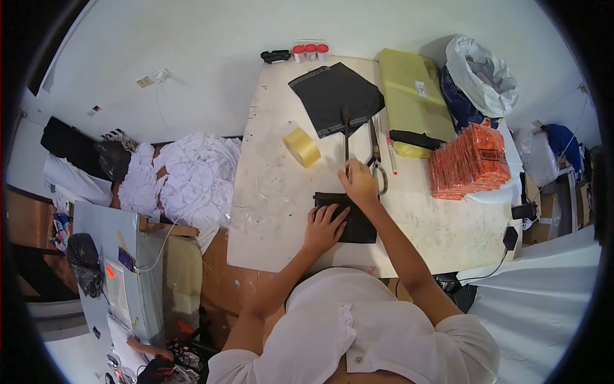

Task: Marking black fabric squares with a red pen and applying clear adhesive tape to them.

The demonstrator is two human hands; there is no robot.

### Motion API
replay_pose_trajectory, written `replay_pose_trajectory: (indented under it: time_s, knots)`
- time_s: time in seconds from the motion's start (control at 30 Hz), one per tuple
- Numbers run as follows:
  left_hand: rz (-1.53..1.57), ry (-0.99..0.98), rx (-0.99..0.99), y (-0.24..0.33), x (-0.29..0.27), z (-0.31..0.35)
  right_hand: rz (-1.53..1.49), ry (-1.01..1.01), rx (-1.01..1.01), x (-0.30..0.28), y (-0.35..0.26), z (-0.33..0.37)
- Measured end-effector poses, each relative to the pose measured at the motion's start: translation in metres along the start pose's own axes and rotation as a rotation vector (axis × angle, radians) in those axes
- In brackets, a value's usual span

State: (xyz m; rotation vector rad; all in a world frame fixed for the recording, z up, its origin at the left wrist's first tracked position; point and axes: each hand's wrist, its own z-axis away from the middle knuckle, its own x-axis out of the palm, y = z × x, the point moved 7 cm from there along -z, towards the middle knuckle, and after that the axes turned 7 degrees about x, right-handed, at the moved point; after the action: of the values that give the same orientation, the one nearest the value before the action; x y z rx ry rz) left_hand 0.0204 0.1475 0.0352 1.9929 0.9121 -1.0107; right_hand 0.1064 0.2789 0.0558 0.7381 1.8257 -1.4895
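Note:
My left hand (327,224) lies with spread fingers on a folded black fabric or plastic piece (359,229) near the table's front edge. My right hand (359,184) is just beyond that piece, its fingers closed at the near end of a long thin dark rod (346,142). A wider brown part forms the rod's far end, which overlaps the edge of a flat black plastic bag (336,96). To the right of the rod lie scissors (375,144), their handles partly behind my right hand. A roll of clear yellowish tape (301,148) stands left of the rod.
Orange wrapped packets (470,163) are stacked on the right, beside a yellow package (416,96) and a white sack (480,73). A red-and-white pen (392,157) lies near the scissors. Red-lidded jars (311,53) line the back edge. White cloth (198,176) is heaped left; another person's arm (150,347) shows lower left.

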Motion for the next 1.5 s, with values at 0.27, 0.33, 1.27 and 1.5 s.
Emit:
replay_pose_trajectory:
  time_s: [0.27, 0.33, 1.27, 1.5]
  knots:
    - [0.026, -0.013, 0.007, 0.003, -0.001, -0.005, -0.588, -0.082, -0.096, 0.048, -0.037, -0.042]
    - [0.103, -0.047, -0.015, -0.003, -0.001, 0.0, -0.605, -0.121, -0.041, 0.054, -0.039, -0.044]
    - [1.357, 0.326, 0.107, 0.119, -0.197, -0.171, -0.841, 0.649, -0.206, -0.247, -0.081, 0.1]
    - [1.514, 0.25, 0.167, 0.149, -0.215, -0.184, -0.683, 0.783, -0.33, -0.272, -0.08, 0.114]
